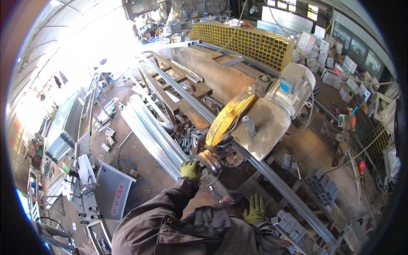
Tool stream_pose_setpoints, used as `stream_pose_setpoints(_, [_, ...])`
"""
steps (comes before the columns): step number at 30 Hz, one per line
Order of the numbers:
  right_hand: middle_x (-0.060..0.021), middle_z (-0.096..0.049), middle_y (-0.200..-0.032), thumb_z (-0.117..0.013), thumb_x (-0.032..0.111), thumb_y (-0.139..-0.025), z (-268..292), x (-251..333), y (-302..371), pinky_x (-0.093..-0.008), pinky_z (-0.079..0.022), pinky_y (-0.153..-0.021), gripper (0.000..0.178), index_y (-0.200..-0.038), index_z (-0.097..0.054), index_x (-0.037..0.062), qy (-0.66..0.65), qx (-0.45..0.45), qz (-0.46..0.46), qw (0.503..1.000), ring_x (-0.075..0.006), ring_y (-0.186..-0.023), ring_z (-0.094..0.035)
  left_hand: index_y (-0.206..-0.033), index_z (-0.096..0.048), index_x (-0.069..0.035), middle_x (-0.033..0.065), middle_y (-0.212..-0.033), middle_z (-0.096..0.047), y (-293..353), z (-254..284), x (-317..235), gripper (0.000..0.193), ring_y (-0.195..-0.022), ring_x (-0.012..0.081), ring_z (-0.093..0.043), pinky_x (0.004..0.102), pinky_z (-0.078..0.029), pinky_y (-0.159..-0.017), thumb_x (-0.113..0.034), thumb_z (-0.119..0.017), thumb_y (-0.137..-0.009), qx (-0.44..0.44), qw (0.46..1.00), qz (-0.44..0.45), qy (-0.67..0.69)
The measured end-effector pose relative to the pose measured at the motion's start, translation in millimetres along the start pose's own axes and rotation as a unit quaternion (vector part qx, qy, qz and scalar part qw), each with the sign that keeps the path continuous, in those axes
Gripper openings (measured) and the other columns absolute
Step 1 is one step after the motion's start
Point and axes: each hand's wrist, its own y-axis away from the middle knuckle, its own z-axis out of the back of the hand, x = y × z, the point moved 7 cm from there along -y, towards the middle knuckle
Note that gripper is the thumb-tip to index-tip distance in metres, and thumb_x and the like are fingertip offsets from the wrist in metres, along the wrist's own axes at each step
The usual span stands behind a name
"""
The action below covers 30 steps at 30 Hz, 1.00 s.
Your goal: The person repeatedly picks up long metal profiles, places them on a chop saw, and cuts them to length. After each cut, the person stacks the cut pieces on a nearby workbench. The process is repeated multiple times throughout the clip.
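My left hand (191, 171), in a yellow-green work glove, is closed right beside a round, rusty wheel (210, 163) on the front of a cut-off saw. What its fingers grip, if anything, is hidden. To the right, my right hand (255, 209), gloved alike, holds nothing, with its fingers stretched out near the lower part of the saw's stand. The saw has a yellow blade guard (229, 119) and a dusty motor (296, 90). Long grey metal profiles (272, 176) run beneath the guard, from the upper left to the lower right.
Shiny metal lengths (148, 131) lie left of the saw. Short cut tubes (292, 225) are stacked by my right hand, with more cut pieces (321, 187) beyond. A yellow bundle of square tubes (242, 40) stands behind. A grey machine panel (112, 191) is at the left.
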Motion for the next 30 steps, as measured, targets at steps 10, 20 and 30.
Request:
stream_pose_setpoints(10, [-0.0254,-0.019,-0.198,-0.071,0.047,-0.1,-8.8,-6.9,-0.1,-0.0669,-0.019,-0.146,0.108,-0.189,-0.029,0.002,0.003,0.026,-0.017,1.0,-0.051,-0.182,-0.019,-0.125,-0.084,-0.017,0.0157,-0.118,-0.085,-0.6,-2.4,0.8,0.03,-0.119,0.0453,-0.075,0.0622,-0.054,-0.11,-0.027,-0.077,-0.098,0.01,1.0,0.012,-0.007])
stream_pose_setpoints(20, [-0.0259,-0.022,-0.198,-0.071,0.048,-0.099,-14.1,-9.6,-0.1,-0.0676,-0.021,-0.145,0.107,-0.188,-0.032,0.0015,-0.002,-0.016,0.012,1.0,-0.0506,-0.182,-0.02,-0.124,-0.086,-0.017,0.0153,-0.116,-0.085,-0.5,-0.1,-0.5,0.03,-0.118,0.0458,-0.076,0.0621,-0.056,-0.107,-0.026,-0.076,-0.097,-0.012,1.0,0.0,-0.004])
stream_pose_setpoints(30, [-0.0268,-0.025,-0.196,-0.073,0.043,-0.098,-4.9,-4.5,-1.7,-0.069,-0.025,-0.143,0.104,-0.185,-0.036,-0.0009,-0.015,-0.022,0.021,0.999,-0.0515,-0.181,-0.021,-0.126,-0.084,-0.018,0.0131,-0.117,-0.086,-0.1,3.2,-3.0,0.029,-0.119,0.0446,-0.076,0.0623,-0.056,-0.107,-0.027,-0.077,-0.099,-0.01,1.0,-0.003,-0.013])
